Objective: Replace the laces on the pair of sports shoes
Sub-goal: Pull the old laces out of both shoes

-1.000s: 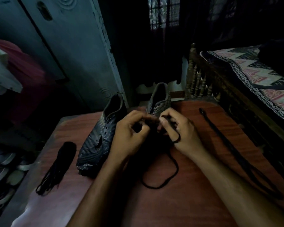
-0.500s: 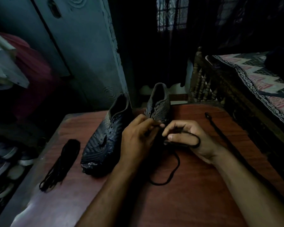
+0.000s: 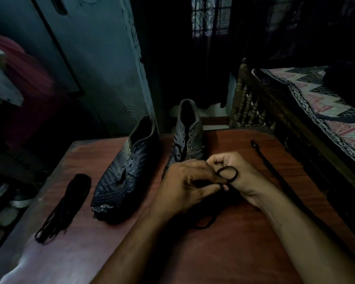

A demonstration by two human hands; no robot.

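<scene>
A thin black lace (image 3: 227, 174) forms a small loop above the table, held between two hands just in front of the toe of the right-hand sports shoe (image 3: 188, 140). The left hand (image 3: 188, 185) curls its fingers and pinches the lace where the loop crosses itself. The right hand (image 3: 237, 175) is curled too, with the loop lying against it; whether its fingers actually grip the lace is too dark to tell. The lace's slack trails down below the hands and lies on the table near the forearms.

The second sports shoe (image 3: 126, 175) stands just left of the first, toe towards the viewer, its eyelets bare. Both rest on a reddish wooden table (image 3: 223, 253). A loose bundle of black laces (image 3: 64, 208) lies well to the left, and one long black lace (image 3: 275, 171) stretches along the right side. A wooden bed (image 3: 260, 111) with a patterned cover stands beyond the table's right edge.

Likely risks: the dim light could hide an eyelet, so one gets skipped, and the loop could tighten into a knot if pulled.
</scene>
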